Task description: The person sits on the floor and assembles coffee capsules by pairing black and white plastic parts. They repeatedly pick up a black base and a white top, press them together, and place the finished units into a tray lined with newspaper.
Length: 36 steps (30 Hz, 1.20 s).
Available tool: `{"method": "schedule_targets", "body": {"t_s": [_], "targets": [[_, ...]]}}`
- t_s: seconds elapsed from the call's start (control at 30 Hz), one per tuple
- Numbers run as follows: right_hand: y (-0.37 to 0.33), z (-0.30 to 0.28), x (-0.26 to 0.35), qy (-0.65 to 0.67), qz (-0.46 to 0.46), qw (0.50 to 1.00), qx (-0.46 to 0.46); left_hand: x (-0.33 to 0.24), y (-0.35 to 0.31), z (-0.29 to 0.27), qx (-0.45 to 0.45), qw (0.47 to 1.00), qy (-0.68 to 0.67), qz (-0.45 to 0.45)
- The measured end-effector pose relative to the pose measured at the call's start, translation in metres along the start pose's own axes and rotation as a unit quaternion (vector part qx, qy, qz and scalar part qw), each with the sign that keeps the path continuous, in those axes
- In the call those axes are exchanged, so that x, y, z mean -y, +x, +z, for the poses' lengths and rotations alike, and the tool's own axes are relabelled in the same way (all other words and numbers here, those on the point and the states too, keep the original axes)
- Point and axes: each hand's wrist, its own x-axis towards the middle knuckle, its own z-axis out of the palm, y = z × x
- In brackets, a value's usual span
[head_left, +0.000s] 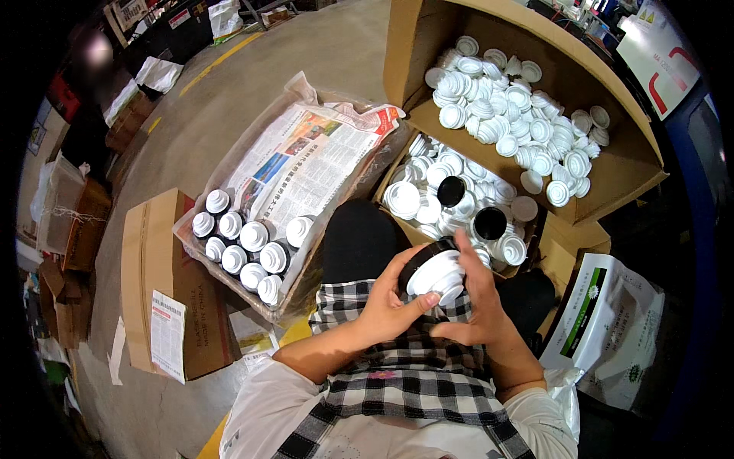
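Note:
In front of my lap, my left hand [384, 307] grips a white stepped plastic cap [440, 277] with a black ring [415, 262] around its wide end. My right hand [483, 306] is on the other side of it, fingers stretched along its right edge and thumb spread away. Whether those fingertips touch the cap is hard to tell. Just beyond my hands, an open box [397, 170] holds many loose white caps, with black round pieces [489, 223] lying on top.
To the left, a lined carton [183, 226] has newspaper [306, 164] inside and several black-and-white caps [254, 236] in rows at its near end. A large carton [404, 53] of white caps lies at the far right. A closed carton [157, 260] stands left; a white bag [612, 321] sits right.

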Motion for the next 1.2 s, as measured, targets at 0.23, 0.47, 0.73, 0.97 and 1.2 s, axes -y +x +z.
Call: {"method": "schedule_targets", "body": {"t_s": [0.23, 0.47, 0.73, 0.97, 1.2], "targets": [[0.004, 0.018, -0.043, 0.108, 0.24, 0.949, -0.174, 0.03, 0.003, 0.006, -0.035, 0.983, 0.17, 0.061], [0.0, 0.024, -0.083, 0.115, 0.252, 0.945, -0.171, 0.053, 0.008, 0.004, -0.116, 0.948, 0.283, 0.086], [-0.013, 0.065, -0.108, 0.099, 0.261, 0.9, -0.334, 0.102, 0.032, -0.022, -0.185, 0.963, 0.164, 0.103], [0.013, 0.055, -0.168, -0.064, 0.207, 0.914, -0.342, 0.118, 0.105, -0.028, -0.323, 0.916, 0.192, 0.142], [0.004, 0.07, -0.203, -0.047, 0.301, 0.87, -0.387, 0.124, 0.096, -0.047, -0.252, 0.924, 0.286, 0.036]]}}
